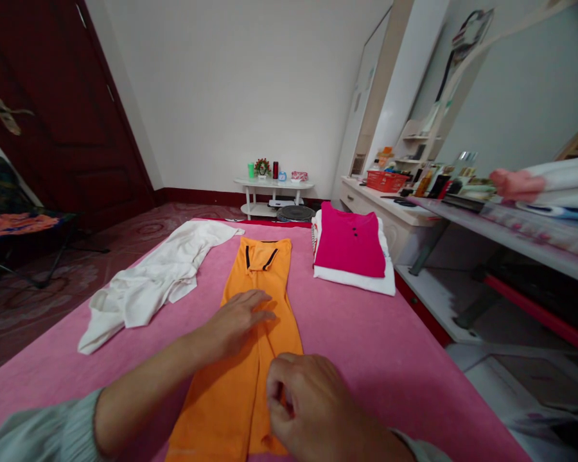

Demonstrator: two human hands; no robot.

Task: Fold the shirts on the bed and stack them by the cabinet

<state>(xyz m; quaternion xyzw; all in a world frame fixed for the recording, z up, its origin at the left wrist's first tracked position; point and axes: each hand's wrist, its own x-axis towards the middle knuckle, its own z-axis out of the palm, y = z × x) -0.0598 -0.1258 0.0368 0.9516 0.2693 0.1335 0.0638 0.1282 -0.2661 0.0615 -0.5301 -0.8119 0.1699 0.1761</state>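
A long orange garment (216, 391) with black trim near its top end lies lengthwise on the pink bedcover (366, 366). My left hand (238, 317) rests on its middle, fingers stretched out and slightly apart. At the garment's lower right edge is my right hand (313, 398), its fingers curled in toward the thumb. Whatever the right fingertips hold, if anything, is hidden behind the hand. A crumpled white garment (158, 276) lies to the left. On the right is a stack of folded clothes with a magenta buttoned top (349, 244) uppermost.
Beyond the bed stands a low white table (274, 184) with a plant and small items. Along the right are a dresser with a red basket (386, 181) and a shelf (510, 231) bearing folded cloth. A folding chair (19, 221) stands left, near a dark red door (72, 109).
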